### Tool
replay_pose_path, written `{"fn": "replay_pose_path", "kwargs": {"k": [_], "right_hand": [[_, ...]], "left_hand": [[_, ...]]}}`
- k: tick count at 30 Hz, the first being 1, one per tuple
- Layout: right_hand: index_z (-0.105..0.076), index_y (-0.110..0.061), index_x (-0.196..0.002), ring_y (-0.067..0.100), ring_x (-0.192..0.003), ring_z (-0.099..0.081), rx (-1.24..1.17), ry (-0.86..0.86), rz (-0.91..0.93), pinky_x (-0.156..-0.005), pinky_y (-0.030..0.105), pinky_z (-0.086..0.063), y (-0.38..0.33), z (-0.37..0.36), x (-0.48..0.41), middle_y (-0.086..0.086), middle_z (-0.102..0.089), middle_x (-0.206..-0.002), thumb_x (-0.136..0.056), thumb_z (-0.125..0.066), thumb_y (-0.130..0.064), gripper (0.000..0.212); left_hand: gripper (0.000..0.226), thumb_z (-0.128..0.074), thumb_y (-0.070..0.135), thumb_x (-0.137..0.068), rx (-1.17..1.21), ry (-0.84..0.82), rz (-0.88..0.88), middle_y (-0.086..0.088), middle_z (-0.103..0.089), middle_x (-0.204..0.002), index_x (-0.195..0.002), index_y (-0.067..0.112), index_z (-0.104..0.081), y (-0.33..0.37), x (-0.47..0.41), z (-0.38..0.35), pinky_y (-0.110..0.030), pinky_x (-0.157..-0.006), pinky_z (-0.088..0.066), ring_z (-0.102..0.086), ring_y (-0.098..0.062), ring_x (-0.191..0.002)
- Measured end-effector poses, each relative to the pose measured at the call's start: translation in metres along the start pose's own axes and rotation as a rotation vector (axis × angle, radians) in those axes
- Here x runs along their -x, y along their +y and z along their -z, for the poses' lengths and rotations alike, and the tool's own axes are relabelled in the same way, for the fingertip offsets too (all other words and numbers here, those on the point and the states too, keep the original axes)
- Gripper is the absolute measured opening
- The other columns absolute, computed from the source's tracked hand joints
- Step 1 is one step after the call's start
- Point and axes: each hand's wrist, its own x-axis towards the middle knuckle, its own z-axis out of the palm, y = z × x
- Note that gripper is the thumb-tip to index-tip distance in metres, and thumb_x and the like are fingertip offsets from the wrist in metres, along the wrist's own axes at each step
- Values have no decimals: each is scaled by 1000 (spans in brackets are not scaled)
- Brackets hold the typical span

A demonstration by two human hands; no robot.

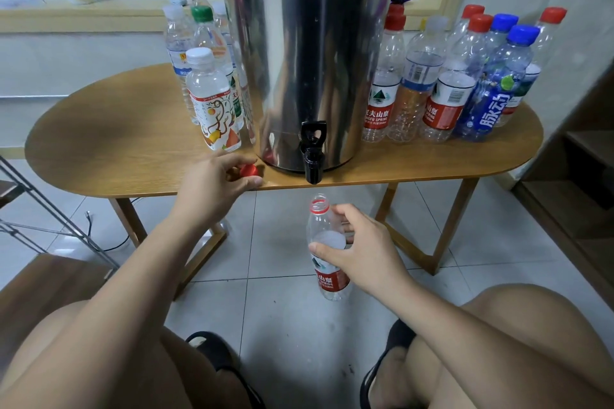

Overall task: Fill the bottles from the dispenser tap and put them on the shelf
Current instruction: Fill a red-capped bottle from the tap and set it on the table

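A tall steel dispenser (309,53) stands on the wooden table (109,143), its black tap (312,153) hanging over the front edge. My right hand (358,249) grips an uncapped clear bottle (324,232) with a red label, held upright below the tap. My left hand (216,183) rests at the table's front edge, its fingers pinching a red cap (248,170) on the tabletop, just left of the dispenser's base.
Several capped bottles (206,76) stand left of the dispenser, and several more (465,76) with red and blue caps crowd its right. A metal rack (40,209) is at the far left, wooden steps (578,156) at the right. My knees fill the bottom.
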Motion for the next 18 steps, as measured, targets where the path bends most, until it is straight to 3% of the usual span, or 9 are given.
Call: {"fn": "replay_pose_path", "kwargs": {"k": [2,7,10,15,18], "right_hand": [[-58,-39,-138,-3,-114,-63,-4,13,-10,-95,25,-58,0,0,-4,-23,-66,-130,-80,-90,-57,69],[-57,-39,-141,1,-116,-64,-9,21,-17,-94,24,-57,0,-1,-11,-23,-67,-133,-80,-89,-57,71],[-57,-38,-140,4,-117,-65,-11,22,-20,-95,28,-60,0,-3,-14,-20,-68,-134,-81,-89,-57,70],[-58,-38,-138,6,-118,-66,-29,25,-10,-97,33,-61,-1,-5,-17,-18,-69,-132,-80,-91,-53,68],[-57,-37,-141,6,-120,-64,-29,19,-8,-95,27,-56,-3,-7,-18,-18,-67,-137,-81,-90,-54,70]], "left_hand": [[53,-86,52,-83,11,-6,-7,8,-70,-116,-130,28,-77,-2,0,2,-21,-78,-48,-64,-13,-102],[46,-82,54,-88,118,66,-8,12,-74,-114,-126,29,-78,17,5,19,-40,-88,-59,-66,-10,-106],[39,-84,50,-89,263,149,-51,13,-78,-112,-122,30,-79,43,9,33,-32,-89,-57,-69,-3,-108],[37,-85,36,-94,383,120,-201,7,-79,-115,-130,30,-76,93,12,44,-27,-82,-58,-72,-13,-106],[46,-86,33,-92,272,68,-302,12,-77,-119,-136,28,-74,108,7,42,-15,-82,-51,-67,6,-104]]}}
